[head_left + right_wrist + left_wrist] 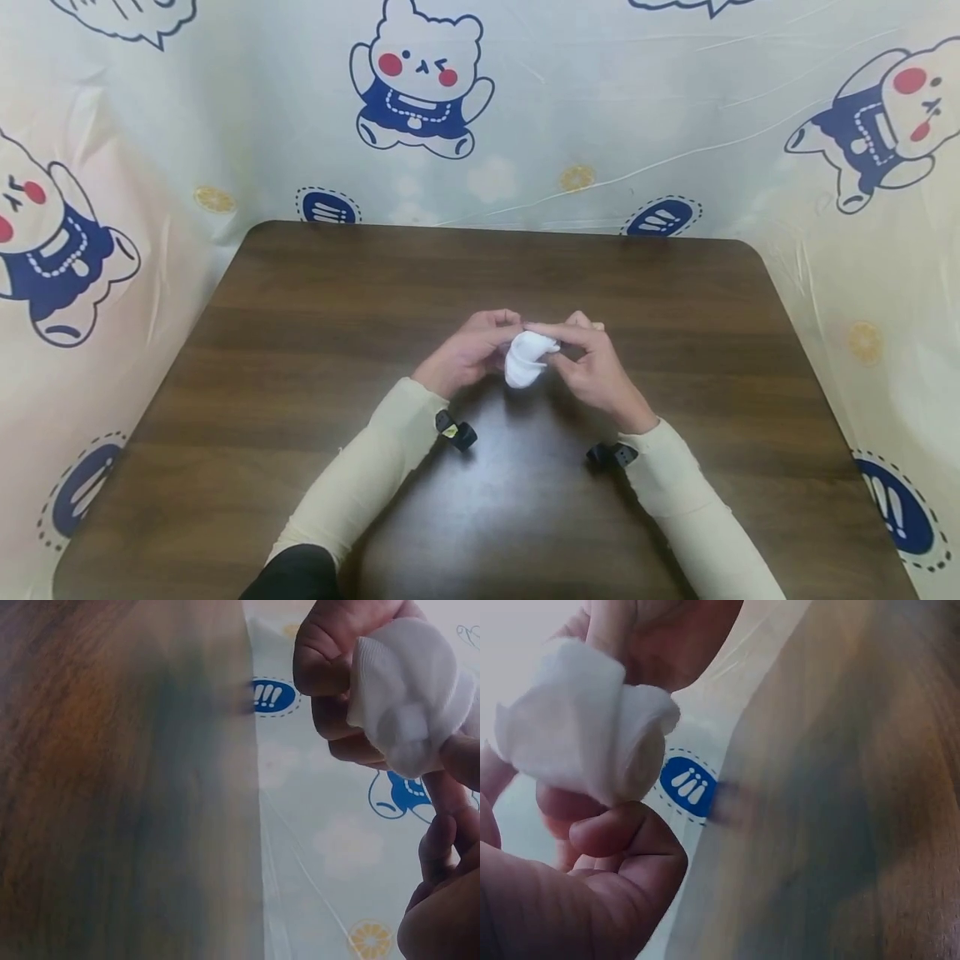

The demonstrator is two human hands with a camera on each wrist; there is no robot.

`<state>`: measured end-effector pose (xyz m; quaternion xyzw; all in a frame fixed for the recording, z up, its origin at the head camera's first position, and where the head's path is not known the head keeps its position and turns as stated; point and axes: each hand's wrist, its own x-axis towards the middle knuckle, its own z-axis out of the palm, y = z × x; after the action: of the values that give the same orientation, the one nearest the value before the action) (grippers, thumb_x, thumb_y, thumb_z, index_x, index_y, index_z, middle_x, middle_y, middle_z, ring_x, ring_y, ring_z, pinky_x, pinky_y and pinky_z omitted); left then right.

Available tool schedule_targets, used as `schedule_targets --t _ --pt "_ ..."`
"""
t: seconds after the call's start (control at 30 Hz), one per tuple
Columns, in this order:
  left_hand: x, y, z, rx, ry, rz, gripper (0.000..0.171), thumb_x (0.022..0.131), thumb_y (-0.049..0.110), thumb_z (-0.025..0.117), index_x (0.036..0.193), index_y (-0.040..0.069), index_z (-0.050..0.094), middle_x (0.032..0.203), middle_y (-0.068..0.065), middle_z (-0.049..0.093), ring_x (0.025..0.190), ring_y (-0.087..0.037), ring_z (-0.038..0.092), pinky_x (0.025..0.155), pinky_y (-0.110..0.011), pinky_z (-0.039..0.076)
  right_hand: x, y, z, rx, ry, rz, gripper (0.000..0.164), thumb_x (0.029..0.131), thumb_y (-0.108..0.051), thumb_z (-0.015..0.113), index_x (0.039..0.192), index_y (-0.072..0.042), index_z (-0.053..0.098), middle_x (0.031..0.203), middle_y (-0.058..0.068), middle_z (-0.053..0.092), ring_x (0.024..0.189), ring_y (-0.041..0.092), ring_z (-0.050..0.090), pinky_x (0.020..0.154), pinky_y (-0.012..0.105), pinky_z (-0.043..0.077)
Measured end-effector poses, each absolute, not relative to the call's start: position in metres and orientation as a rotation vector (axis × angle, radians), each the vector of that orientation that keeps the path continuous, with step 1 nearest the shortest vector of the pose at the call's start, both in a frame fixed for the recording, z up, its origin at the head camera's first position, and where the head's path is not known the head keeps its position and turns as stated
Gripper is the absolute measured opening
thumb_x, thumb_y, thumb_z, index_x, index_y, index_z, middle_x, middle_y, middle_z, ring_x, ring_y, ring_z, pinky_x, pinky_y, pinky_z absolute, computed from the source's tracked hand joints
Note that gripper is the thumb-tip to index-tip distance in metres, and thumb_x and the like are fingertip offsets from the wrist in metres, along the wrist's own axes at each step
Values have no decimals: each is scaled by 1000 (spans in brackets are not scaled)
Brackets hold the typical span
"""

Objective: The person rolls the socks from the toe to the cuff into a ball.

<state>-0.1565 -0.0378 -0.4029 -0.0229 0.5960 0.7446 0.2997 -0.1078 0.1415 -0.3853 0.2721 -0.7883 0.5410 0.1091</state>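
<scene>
A small white sock (522, 360), rolled into a bundle, is held between both hands just above the table. Its ribbed edge shows in the right wrist view, where the folded sock (409, 690) has a tucked lump at its lower side. The left hand (472, 350) pinches the bundle from the left, thumb and curled fingers at its edge. From the other side the right hand (592, 367) grips it, index finger stretched along the top and thumb below. In the left wrist view the layers of the sock (577, 720) wrap over one another.
A brown wooden table (300, 283) with rounded corners lies under the hands. Pale sheeting (540, 108) printed with cartoon bears surrounds it at the back and sides. Small black cameras sit at the left wrist (456, 430) and the right wrist (611, 456), over cream sleeves.
</scene>
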Motion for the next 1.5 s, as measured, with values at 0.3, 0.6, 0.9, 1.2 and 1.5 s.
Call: schedule_targets --t 0.3,0.6,0.9,1.2,1.5 --pt "-147 -48 -397 473 2207 2080 17 79 22 72 93 14 68 87 -4 63 74 -21 55 64 -32 44 -112 150 -384 693 -2299 1596 25 74 6 71 98 0 68 79 6 61 71 27 48 62 40 44" --pt "-147 -57 -385 1504 2719 1632 22 72 11 77 94 12 74 85 3 53 71 -9 47 60 -21 41 -116 152 -382 609 -2323 1668 22 76 10 67 97 4 66 89 12 65 77 19 58 68 41 51" --pt "-149 -54 -386 1875 2761 1222 8 86 6 62 95 7 61 105 -1 57 92 -8 53 82 -18 43 -117 153 -381 520 -2330 1748 18 79 8 64 97 5 65 91 15 67 75 21 60 66 34 50" --pt "-144 -53 -389 1915 2786 1163 11 87 2 58 97 6 56 98 0 59 84 -7 53 74 -19 46 -118 155 -383 468 -2366 1877 19 81 8 62 99 6 63 91 18 66 76 25 61 66 29 50" --pt "-144 -57 -395 1841 2991 1007 4 91 8 55 95 6 53 96 1 56 63 -6 48 50 -18 39 -126 154 -400 152 -2120 2271 19 83 -1 64 101 4 61 90 10 66 79 20 63 69 28 50"
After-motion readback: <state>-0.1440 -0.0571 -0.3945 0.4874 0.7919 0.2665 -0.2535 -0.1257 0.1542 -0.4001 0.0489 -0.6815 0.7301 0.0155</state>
